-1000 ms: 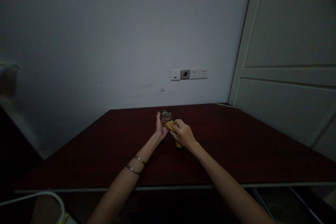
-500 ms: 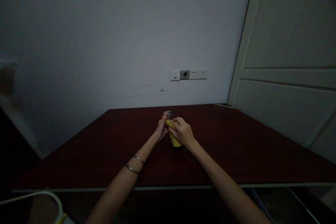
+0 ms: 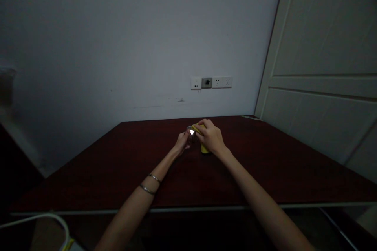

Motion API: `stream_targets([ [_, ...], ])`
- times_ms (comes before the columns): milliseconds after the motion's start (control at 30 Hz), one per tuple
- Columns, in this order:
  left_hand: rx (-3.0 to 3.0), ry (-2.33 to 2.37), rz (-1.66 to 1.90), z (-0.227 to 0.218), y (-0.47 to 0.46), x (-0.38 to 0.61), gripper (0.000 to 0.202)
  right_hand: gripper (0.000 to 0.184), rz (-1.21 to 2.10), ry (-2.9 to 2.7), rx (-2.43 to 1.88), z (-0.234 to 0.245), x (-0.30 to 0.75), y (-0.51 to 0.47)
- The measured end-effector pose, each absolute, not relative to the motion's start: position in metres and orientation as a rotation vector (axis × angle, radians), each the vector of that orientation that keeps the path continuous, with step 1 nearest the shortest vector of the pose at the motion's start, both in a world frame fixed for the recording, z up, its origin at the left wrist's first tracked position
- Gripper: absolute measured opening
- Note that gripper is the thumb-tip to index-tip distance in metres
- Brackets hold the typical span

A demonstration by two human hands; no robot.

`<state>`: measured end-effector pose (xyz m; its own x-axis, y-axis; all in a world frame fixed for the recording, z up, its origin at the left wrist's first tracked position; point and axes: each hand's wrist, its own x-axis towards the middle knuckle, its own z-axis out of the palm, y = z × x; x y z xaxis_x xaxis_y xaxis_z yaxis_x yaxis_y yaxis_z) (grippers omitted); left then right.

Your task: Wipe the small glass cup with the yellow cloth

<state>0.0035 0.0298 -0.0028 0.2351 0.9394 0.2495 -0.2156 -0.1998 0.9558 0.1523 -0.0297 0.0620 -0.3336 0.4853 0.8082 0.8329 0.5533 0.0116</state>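
Both my hands meet over the middle of a dark red table (image 3: pixel 265 164). My right hand (image 3: pixel 211 136) is closed round a yellow cloth (image 3: pixel 204 148), whose end hangs below the fingers. My left hand (image 3: pixel 182 144) is closed on a small clear glass object (image 3: pixel 190 130), which shows a bright glint and is mostly hidden between the hands. The cloth is pressed against the glass object. Two thin bangles (image 3: pixel 150 184) sit on my left forearm.
A white wall rises behind the table, with a row of sockets (image 3: pixel 211 82). A pale door (image 3: pixel 324 66) stands at the right. A white curved cable or rim (image 3: pixel 44 219) lies at the bottom left, below the table's front edge.
My right hand and the yellow cloth have moved up and away from me, over the top of the glass object. The round glass rim seen earlier is now mostly covered.
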Motion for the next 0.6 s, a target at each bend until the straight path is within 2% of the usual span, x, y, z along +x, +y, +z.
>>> stream_targets([
  [267,1.359,0.682,1.126,0.003,0.015,0.011,0.056,0.028,-0.418,-2.056,-0.99,0.067,0.174,-0.023],
  [600,1.033,0.652,1.105,0.016,0.008,0.01,0.061,0.03,-0.337,-1.968,-0.923,0.051,0.181,-0.02],
])
